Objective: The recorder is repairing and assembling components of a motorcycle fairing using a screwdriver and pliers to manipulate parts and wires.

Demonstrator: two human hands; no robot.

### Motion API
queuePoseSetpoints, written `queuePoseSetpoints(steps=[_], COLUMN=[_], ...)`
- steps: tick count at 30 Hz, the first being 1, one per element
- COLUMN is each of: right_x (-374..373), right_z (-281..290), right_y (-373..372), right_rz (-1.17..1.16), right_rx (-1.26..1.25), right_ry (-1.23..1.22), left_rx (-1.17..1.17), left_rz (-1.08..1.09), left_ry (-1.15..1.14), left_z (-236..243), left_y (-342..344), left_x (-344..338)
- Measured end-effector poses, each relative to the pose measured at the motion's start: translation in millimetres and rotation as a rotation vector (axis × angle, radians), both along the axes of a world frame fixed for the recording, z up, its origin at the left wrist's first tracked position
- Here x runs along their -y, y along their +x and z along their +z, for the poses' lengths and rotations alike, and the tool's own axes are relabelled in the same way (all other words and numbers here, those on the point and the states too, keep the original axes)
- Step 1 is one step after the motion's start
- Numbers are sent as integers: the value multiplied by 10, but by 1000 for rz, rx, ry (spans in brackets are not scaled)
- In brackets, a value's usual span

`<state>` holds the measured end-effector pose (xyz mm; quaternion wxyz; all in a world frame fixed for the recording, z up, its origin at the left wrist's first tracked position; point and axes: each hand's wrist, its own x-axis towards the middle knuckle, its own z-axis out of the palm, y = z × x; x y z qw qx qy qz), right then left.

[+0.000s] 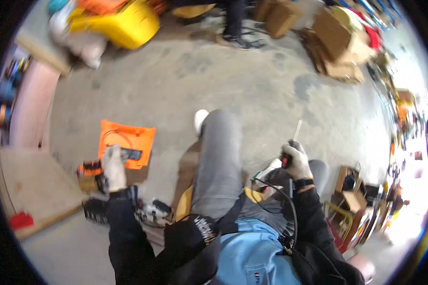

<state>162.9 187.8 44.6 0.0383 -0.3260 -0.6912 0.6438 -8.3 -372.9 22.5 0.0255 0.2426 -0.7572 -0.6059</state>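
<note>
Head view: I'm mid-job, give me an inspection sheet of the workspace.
Surface: grey concrete floor, darker patches.
Job's things: orange panel with dark rectangular part; screwdriver-like tool.
Clutter: blurred mixed items beside left forearm; red item on pale board.
Hands: gloved left hand at the panel, grip unclear; gloved right hand closed around the tool's handle.
Cables: thin cable on the panel; black cable by right forearm.
Surroundings: yellow container, cardboard boxes, another person's leg.

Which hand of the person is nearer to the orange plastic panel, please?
The left. The left hand is at the lower-left part of the orange panel, overlapping it in this view. The right hand is well off to the panel's right, gripping a screwdriver-like tool.
</note>
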Motion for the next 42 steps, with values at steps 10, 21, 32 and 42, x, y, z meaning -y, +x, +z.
queuePoseSetpoints(steps=[10,21,32,42], right_x=[-129,-543,-608,-627], right_z=[301,123,82,45], right_y=[5,312,746,680], right_rz=[-115,-428,-154,-205], right_rx=[-150,-460,-242,-172], right_ry=[-377,-776,-285,-112], left_rx=[-595,-303,-6,-44], left_rz=[-534,-1285,-1502,-1468], left_ry=[-235,166,92,-40], left_z=[2225,2077,1655,1731], left_y=[-593,-106,599,711], left_x=[-2056,-4229,-4763,-4738])
